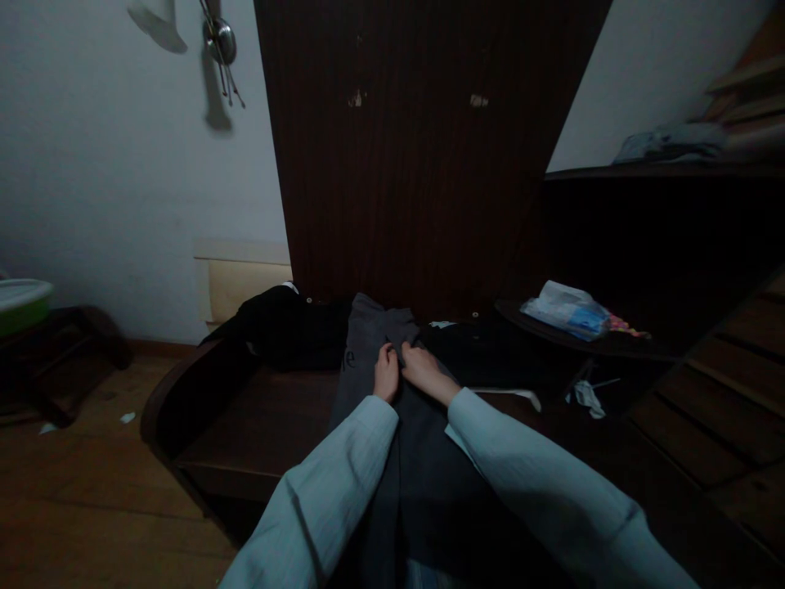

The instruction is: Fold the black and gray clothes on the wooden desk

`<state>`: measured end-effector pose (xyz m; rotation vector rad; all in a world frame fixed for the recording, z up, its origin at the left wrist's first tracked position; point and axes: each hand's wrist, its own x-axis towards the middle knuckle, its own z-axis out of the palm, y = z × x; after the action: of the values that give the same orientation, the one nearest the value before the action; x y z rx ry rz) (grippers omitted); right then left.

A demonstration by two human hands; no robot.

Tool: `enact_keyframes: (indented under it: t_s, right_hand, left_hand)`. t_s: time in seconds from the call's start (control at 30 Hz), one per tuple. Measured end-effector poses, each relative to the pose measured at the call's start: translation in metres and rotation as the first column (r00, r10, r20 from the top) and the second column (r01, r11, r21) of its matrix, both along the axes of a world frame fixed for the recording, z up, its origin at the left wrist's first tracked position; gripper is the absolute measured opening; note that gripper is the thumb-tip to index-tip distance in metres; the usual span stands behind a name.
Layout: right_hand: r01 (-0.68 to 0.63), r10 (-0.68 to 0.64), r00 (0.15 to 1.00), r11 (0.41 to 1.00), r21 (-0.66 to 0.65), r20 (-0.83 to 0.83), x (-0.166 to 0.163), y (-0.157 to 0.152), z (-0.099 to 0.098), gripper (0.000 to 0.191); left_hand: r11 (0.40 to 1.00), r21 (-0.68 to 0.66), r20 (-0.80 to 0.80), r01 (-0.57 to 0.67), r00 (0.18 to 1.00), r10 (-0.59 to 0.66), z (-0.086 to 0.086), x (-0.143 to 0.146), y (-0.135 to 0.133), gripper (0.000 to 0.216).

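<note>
Left hand [386,376], right hand [424,370] — pinching grey garment [364,335] | dark bench [257,413] — beneath

I watch through a single view, worn on the head, facing forward and tipped down along the sleeves [343,466], which enter close by at the bottom edge. The hands [386,376] sit near, just below the frame's middle. The panel [423,180] beyond faces me almost square-on, its sides spreading toward the top. Wide framing takes in floor [91,491] at left and shelves [515,315] at right.
</note>
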<state>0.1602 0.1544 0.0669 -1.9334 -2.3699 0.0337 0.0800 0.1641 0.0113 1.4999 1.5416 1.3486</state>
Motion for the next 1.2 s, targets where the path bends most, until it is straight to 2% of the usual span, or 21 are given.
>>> enact_keyframes:
  t_s: [0.13, 0.23, 0.37, 0.47, 0.53, 0.63, 0.73, 0.83, 0.93, 1.03, 1.1, 1.2]
  right_hand:
    - [-0.013, 0.010, 0.998, 0.999, -0.035, -0.062, -0.008, -0.001, -0.016, 0.027]
    - [0.003, -0.009, 0.995, 0.998, -0.064, -0.098, -0.005, 0.001, -0.018, 0.028]
    - [-0.027, 0.012, 0.994, 0.989, -0.144, -0.105, 0.000, 0.009, -0.008, 0.023]
    - [-0.078, 0.044, 0.990, 0.962, -0.263, -0.133, 0.006, 0.021, 0.006, 0.014]
    - [-0.076, 0.032, 0.988, 0.954, -0.291, -0.151, 0.012, 0.032, 0.018, 0.014]
    - [0.005, -0.037, 0.989, 0.977, -0.214, -0.146, 0.020, 0.052, 0.033, 0.018]
    - [0.061, -0.079, 0.986, 0.991, -0.122, -0.144, 0.025, 0.072, 0.041, 0.025]
    - [0.040, -0.048, 0.984, 0.998, -0.055, -0.169, 0.023, 0.088, 0.042, 0.038]
    - [-0.009, 0.008, 0.984, 1.000, -0.001, -0.176, 0.016, 0.100, 0.036, 0.052]
    - [-0.069, 0.065, 0.985, 0.997, -0.017, -0.161, 0.011, 0.108, 0.028, 0.061]
    - [-0.102, 0.094, 0.985, 0.993, -0.055, -0.143, 0.011, 0.112, 0.024, 0.057]
    - [-0.121, 0.109, 0.987, 0.988, -0.095, -0.116, 0.014, 0.116, 0.020, 0.047]
  left_hand:
    - [0.999, -0.029, 0.065, 0.014, 0.998, -0.012, -0.003, -0.006, 0.003, 0.048]
    - [0.999, 0.017, 0.039, 0.048, 0.998, -0.048, -0.005, -0.005, 0.005, 0.053]
    - [0.996, 0.051, 0.003, 0.078, 0.997, -0.078, -0.009, -0.005, 0.010, 0.044]
    - [0.996, 0.016, -0.024, 0.082, 0.996, -0.082, -0.012, -0.007, 0.014, 0.047]
    - [0.997, 0.018, -0.029, 0.076, 0.997, -0.075, -0.014, -0.007, 0.015, 0.048]
    - [0.998, 0.033, -0.045, 0.059, 0.997, -0.058, -0.014, -0.004, 0.012, 0.048]
    - [0.996, 0.069, -0.143, 0.056, 0.989, -0.046, -0.011, 0.000, 0.006, 0.061]
    - [0.994, 0.071, -0.274, 0.085, 0.960, -0.063, -0.009, 0.005, -0.004, 0.074]
    - [0.989, 0.051, -0.397, 0.138, 0.912, -0.107, -0.008, 0.006, -0.011, 0.065]
    - [0.968, 0.073, -0.485, 0.240, 0.856, -0.176, -0.009, 0.007, -0.013, 0.057]
    - [0.955, 0.088, -0.512, 0.285, 0.835, -0.202, -0.010, 0.007, -0.012, 0.058]
    - [0.955, 0.087, -0.518, 0.285, 0.831, -0.201, -0.011, 0.008, -0.010, 0.058]
